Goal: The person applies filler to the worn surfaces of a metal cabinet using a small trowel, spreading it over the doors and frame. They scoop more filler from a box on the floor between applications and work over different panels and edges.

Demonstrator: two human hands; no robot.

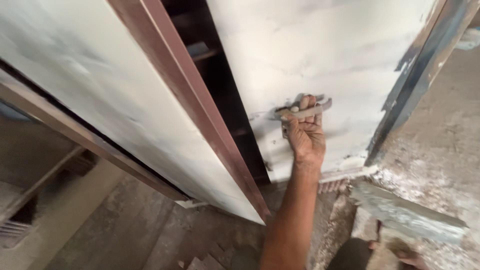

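A right hand (306,136) reaches up to a white-smeared panel (320,55), fingers (306,104) curled shut around a putty knife (302,112). The blade lies crosswise, pressed flat on the panel just above the knuckles. The left hand (407,256), low at right, holds a putty-caked board (407,215).

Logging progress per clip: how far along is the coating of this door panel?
Most of the right panel is already white. In hand: the left hand presses a scraper to its lower part. The right hand sits under a wide blade. Left: the patchy bottom edge and dark frame strip.
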